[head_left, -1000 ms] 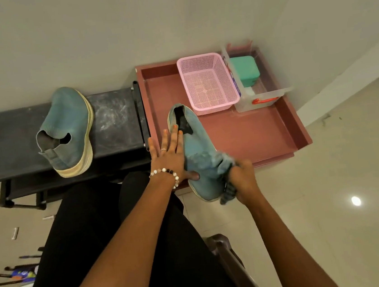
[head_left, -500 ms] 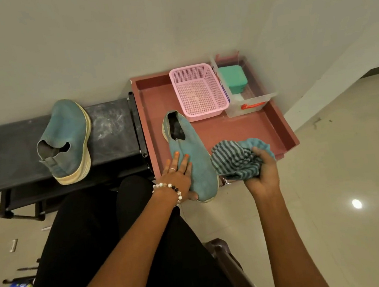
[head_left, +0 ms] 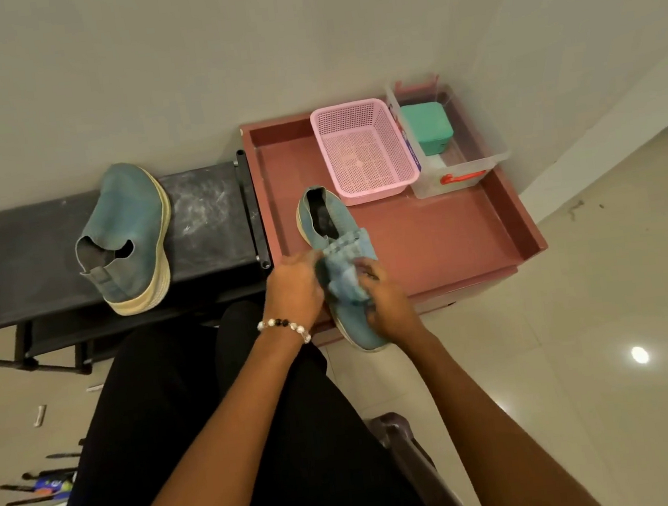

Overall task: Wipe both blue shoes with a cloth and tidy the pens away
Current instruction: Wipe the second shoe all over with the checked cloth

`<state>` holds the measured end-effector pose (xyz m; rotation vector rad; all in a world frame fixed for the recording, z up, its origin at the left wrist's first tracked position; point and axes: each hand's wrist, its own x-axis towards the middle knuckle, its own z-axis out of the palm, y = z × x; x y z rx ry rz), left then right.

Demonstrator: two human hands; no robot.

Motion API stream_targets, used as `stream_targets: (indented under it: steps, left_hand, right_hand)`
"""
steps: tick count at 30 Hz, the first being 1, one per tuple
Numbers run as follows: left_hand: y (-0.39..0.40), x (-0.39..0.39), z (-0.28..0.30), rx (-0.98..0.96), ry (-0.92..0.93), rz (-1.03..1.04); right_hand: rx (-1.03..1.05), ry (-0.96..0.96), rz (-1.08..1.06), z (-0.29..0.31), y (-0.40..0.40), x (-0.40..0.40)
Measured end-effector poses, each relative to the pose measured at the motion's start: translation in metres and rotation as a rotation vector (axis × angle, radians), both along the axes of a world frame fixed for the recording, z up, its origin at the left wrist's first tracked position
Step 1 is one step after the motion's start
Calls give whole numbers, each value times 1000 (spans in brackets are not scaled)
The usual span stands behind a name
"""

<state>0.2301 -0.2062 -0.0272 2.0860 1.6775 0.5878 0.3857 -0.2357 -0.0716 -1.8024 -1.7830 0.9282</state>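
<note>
One blue shoe (head_left: 326, 220) lies in the red tray (head_left: 447, 240), its toe sticking out over the tray's front edge. A blue striped cloth (head_left: 342, 268) is bunched on top of the shoe's middle. My left hand (head_left: 292, 286) grips the cloth's left side and my right hand (head_left: 383, 301) grips its right side, both over the shoe. The second blue shoe (head_left: 126, 239), with a cream sole, stands on the black bench (head_left: 13, 264) to the left. Several pens (head_left: 39, 490) lie on the floor at the lower left.
A pink mesh basket (head_left: 364, 151) and a clear box (head_left: 464, 171) holding a green container (head_left: 428, 127) stand at the back of the tray. My black-clad legs fill the lower middle. A dark chair arm (head_left: 404, 444) shows below. Tiled floor spreads to the right.
My right hand brought the cloth from beside the shoe onto its top. My left hand left the shoe's side and now grips the cloth too.
</note>
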Motion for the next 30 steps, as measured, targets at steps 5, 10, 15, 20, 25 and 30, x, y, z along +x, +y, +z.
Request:
stream_targets:
  steps: [5, 10, 15, 20, 25, 30]
  left_hand:
    - [10, 1, -17, -146, 306, -333]
    - [13, 4, -25, -317, 558, -474]
    - [13, 2, -15, -240, 266, -347]
    - [9, -11, -8, -68, -191, 130]
    - [10, -8, 4, -43, -228, 259]
    - [14, -9, -2, -39, -169, 125]
  right_hand:
    - [68, -45, 92, 3, 2, 6]
    - [34, 88, -274, 23, 16, 23]
    - [211, 411, -909, 61, 12, 13]
    - [426, 352, -491, 56, 21, -14]
    - [165, -373, 306, -13, 21, -24]
    - [289, -410, 325, -23, 1, 3]
